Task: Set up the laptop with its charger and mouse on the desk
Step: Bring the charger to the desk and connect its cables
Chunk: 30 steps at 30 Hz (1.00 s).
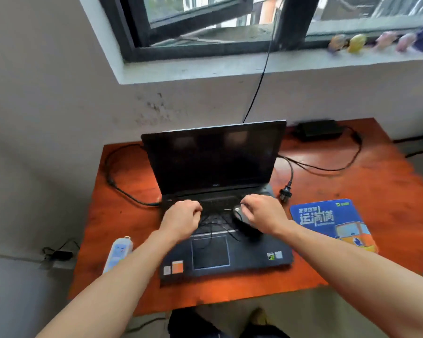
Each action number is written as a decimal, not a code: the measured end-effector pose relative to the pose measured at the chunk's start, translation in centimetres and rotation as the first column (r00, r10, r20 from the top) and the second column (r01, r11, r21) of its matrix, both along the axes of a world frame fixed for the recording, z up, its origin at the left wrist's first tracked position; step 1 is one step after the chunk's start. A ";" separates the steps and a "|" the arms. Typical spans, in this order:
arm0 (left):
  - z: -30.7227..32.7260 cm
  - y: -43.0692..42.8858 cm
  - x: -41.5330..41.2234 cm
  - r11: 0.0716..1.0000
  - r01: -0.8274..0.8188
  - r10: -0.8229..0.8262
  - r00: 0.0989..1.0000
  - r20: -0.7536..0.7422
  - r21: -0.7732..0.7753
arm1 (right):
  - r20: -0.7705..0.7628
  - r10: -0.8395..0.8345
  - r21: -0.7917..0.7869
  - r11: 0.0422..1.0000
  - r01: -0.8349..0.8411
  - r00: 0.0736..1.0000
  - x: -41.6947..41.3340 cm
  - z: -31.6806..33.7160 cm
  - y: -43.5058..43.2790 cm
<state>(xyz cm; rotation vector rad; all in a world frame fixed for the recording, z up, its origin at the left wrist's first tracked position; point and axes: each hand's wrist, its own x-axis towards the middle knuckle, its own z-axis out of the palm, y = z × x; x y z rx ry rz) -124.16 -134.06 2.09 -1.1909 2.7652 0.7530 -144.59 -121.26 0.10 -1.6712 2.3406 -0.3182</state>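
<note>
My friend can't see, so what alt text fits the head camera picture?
A right hand grips a mouse on the keyboard of an open laptop, the left hand curled beside it. A blue mouse pad lies on the orange desk.

Laptop (213,167) open, screen dark; black mouse (243,222) atop it; charger (318,130) behind, right

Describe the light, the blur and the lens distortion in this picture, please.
In the head view, soft daylight enters through the window, with no hard shadows on the desk; the dark laptop screen carries two faint pale reflections; the wide lens skews the window sill and the desk edges; the small objects on the sill are blurred, and the mouse at the right hand looks soft.
</note>
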 end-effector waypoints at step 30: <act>-5.2 7.5 -33.1 0.848 -0.229 0.169 0.971 0.167 0.477 | -0.058 -0.468 0.273 0.842 0.465 0.882 -38.3 -1.8 5.2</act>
